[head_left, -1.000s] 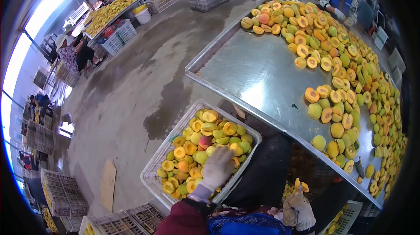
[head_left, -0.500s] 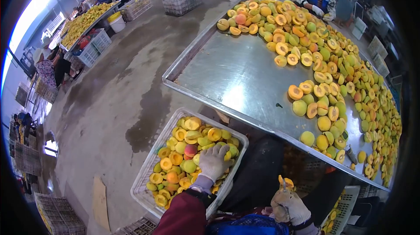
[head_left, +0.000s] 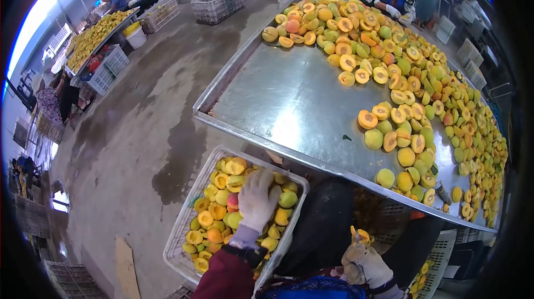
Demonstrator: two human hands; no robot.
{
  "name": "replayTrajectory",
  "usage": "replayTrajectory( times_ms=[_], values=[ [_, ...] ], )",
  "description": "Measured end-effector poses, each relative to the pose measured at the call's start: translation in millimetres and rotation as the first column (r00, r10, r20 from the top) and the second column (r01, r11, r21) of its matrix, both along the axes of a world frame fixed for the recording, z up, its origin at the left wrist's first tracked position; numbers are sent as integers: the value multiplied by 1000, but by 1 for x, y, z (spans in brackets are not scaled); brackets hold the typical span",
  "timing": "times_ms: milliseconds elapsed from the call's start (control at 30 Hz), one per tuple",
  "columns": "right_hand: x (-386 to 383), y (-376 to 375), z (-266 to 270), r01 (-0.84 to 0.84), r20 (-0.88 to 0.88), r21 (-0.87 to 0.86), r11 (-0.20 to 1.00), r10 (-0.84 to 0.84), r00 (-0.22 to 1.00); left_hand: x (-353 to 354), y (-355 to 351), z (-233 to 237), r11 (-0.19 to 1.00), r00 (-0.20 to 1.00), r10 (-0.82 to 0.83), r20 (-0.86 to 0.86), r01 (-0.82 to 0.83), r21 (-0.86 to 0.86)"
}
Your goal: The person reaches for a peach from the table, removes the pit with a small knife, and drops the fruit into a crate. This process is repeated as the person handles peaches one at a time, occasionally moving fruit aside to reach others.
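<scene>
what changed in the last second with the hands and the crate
The left hand slid farther across the peach halves in the crate, toward its far rim. The right hand stayed low by the lap, closed on a small tool. The metal table looks the same.

A steel desk is carrying a heap of peaches, whole and halved, crowding its far and right sides and leaving the near left bare. Beside it, a white crate is sitting on the wet concrete floor.
</scene>
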State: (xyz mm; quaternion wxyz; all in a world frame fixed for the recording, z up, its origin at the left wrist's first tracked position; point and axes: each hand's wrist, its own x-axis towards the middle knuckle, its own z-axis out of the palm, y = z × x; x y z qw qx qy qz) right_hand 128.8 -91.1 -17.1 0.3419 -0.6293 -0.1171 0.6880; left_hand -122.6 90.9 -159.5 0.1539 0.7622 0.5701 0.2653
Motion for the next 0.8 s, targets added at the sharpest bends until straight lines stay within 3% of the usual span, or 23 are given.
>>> replayTrajectory(
  times_ms=[67,100,133,167,200,233,300,367,433,467,533,600,633,700,733,800],
  values=[
    [-2,4,11,37,8,-88,995,-36,999,6,20,-10,900,934,345,-91,-302,314],
    [0,5,10,36,8,-86,996,-36,999,7,19,-8,899,934,346,-90,-303,316],
    [2,6,9,18,18,-82,996,-17,1000,9,16,-4,971,971,212,-108,-198,130],
    [3,5,7,0,26,-82,997,2,1000,10,12,-2,995,992,73,-103,-80,-63],
    [3,5,6,1,23,-84,996,1,1000,13,3,-8,980,977,-61,-203,20,-197],
    [3,6,4,24,17,-88,996,-22,1000,14,-6,-21,980,976,-60,-209,18,-199],
    [2,8,3,48,2,-93,995,-48,999,15,-18,-41,994,994,-80,-69,85,71],
    [2,9,8,-6,-45,-71,997,3,999,14,-15,-47,996,998,-29,-48,33,81],
    [4,6,4,25,-42,-78,997,-28,999,6,7,-41,953,990,-91,106,117,-278],
    [6,5,0,60,-40,-81,995,-64,997,3,17,-8,918,997,-8,72,36,-395],
    [6,1,-8,98,-9,-55,994,-99,995,-12,38,8,982,992,105,-71,-114,-151],
    [7,0,-11,130,17,-33,991,-130,991,-39,67,-15,933,940,260,-223,-184,310],
    [11,2,-11,46,7,-57,997,-46,999,-51,71,-26,934,940,256,-226,-180,308],
    [13,6,-9,-32,-8,-84,996,32,999,-70,69,-43,968,873,250,-418,-233,92],
    [11,10,-6,-36,-40,-106,994,32,999,-77,62,-51,979,955,172,-240,-193,-68],
    [12,14,-8,-30,-70,-127,991,21,997,-72,33,-57,974,948,213,-237,-224,-21]
  ],
)
